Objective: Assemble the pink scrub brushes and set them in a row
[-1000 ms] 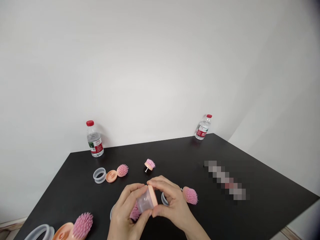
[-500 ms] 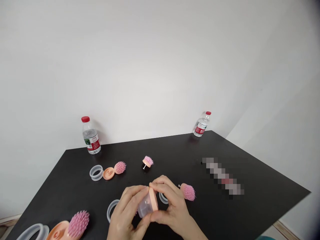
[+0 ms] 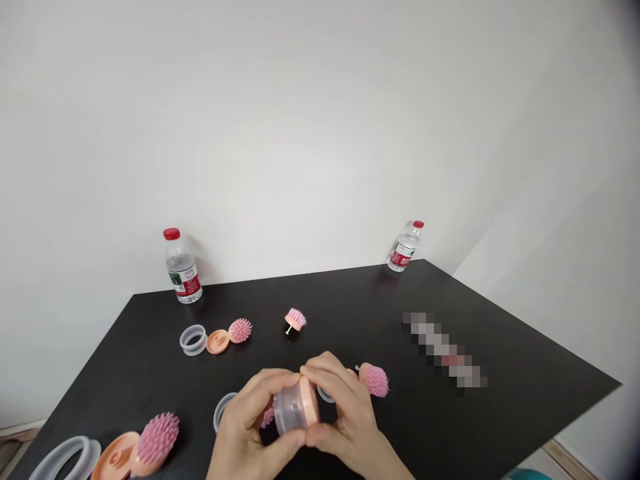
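Bristles (image 3: 269,417) in pink are showing more plainly behind our left hand (image 3: 247,423) than half a second ago. We are holding the translucent cup (image 3: 290,408) more level now, and more of its wall is facing us. The ring (image 3: 221,410) beside our left hand is hiding further behind it, while the other parts on the black table (image 3: 350,293) are staying put.

Our left thumb and fingers are clamping the cup's wall; our right hand (image 3: 345,417) is pinching the peach cap (image 3: 310,400) by its edge — both hands are meeting closely there, above the near part of the table. The cup is lying on its side in our grasp, with the cap facing three o'clock. Its short, round wall is looking cloudy and faintly shiny; the cap is forming a smooth, opaque band. We are not managing to tell how firmly the two are joined.

Taking the cup as the clock's centre, we are seeing a stemmed brush head (image 3: 296,319) at twelve, a peach disc (image 3: 219,342) at ten, and another brush head (image 3: 375,380) between two and three — its bristles pointing away from our right hand.
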`<state>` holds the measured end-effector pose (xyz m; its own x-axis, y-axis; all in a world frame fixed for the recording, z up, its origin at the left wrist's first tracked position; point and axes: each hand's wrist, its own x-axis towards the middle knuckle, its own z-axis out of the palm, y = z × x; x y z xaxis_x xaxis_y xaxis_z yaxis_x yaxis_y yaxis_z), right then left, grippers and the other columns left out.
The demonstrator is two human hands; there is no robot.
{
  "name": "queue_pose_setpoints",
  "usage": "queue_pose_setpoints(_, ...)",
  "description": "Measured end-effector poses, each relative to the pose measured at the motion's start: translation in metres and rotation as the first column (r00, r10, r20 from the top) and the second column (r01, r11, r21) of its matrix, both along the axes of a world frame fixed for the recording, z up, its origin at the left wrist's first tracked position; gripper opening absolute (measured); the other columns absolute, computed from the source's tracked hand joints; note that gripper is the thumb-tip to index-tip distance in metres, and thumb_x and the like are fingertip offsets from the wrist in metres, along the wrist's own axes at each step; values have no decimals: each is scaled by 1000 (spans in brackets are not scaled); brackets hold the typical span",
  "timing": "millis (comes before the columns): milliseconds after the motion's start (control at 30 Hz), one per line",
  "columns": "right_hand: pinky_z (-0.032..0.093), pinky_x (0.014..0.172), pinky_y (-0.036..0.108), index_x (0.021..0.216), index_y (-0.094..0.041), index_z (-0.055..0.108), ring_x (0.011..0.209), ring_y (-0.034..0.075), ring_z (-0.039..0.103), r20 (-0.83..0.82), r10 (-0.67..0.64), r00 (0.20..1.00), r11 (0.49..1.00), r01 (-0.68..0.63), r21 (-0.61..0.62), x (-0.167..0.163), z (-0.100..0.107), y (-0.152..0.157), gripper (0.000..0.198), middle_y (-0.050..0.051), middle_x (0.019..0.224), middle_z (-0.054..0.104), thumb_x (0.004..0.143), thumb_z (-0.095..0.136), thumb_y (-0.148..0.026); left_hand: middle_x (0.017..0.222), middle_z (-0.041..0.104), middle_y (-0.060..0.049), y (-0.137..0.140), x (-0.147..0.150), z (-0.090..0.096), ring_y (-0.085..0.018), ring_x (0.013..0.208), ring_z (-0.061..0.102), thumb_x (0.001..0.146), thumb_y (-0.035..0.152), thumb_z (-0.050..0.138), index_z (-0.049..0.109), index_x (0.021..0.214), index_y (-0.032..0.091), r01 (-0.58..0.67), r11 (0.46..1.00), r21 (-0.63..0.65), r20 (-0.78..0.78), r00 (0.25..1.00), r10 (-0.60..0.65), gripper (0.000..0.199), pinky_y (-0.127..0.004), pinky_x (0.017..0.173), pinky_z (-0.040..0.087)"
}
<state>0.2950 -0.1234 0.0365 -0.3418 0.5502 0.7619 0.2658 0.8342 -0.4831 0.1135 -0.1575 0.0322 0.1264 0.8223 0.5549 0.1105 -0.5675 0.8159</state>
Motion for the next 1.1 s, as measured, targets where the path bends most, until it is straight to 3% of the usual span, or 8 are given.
queue_pose_setpoints(233,55,70,35,130,-20,58,84,22,62,-23,148,989,987,-146,66,2,8,4,56,10,97,65,95,52,-63,104,75,-4,-1,-1,0,-20,90,72,77,30,83,73,114,30,144,963,-229,170,980,-105,38,-24,77,58)
queue_pose_setpoints(433,55,95,39,137,-25,56,114,24,60,82,444,892,893,-448,41,13,21,5,35,11,114,69,105,49,-38,64,64,0,-3,12,-1,-8,51,56,79,59,74,73,84,16,499,716,-488,565,806,-177,43,-15,46,48)
queue_pose_setpoints(533,52,103,40,137,-30,56,124,24,59,90,508,856,861,-509,-15,17,19,7,32,10,125,66,107,46,-29,64,64,-3,-4,16,2,-9,51,55,80,62,70,70,79,13,531,669,-520,607,781,-149,49,-14,41,44)
queue_pose_setpoints(633,50,105,40,140,-32,53,126,23,59,104,433,896,901,-433,-24,18,10,9,38,11,142,55,103,54,-37,65,65,-4,-4,16,8,-9,53,55,81,62,70,70,81,12,501,675,-542,590,799,-119,49,-14,43,43)
queue_pose_setpoints(733,49,106,44,150,-31,40,128,27,55,70,368,927,930,-365,-41,17,3,11,70,14,145,51,90,67,-55,61,61,-2,-3,16,10,-8,51,52,82,60,69,68,79,14,464,704,-539,584,808,-85,46,-13,41,40)
queue_pose_setpoints(800,52,101,45,151,-30,40,123,28,57,40,340,940,940,-337,-60,15,2,11,78,14,137,57,85,70,-60,61,60,-1,-4,16,8,-8,50,49,82,62,68,67,78,14,421,726,-544,560,827,-60,48,-14,41,39)
queue_pose_setpoints(900,57,82,38,139,-28,54,99,24,62,17,286,958,956,-284,-68,10,4,8,63,10,113,64,87,65,-63,62,59,1,-4,16,2,-8,49,46,81,64,68,64,83,16,322,764,-559,489,872,-10,48,-16,43,38)
queue_pose_setpoints(1100,46,53,30,98,-21,66,61,18,53,-37,25,999,994,-29,-104,-3,1,3,68,1,70,57,81,48,-84,81,62,2,-11,16,-3,-13,69,57,68,46,85,65,92,22,2,924,-381,246,964,99,40,-23,64,47)
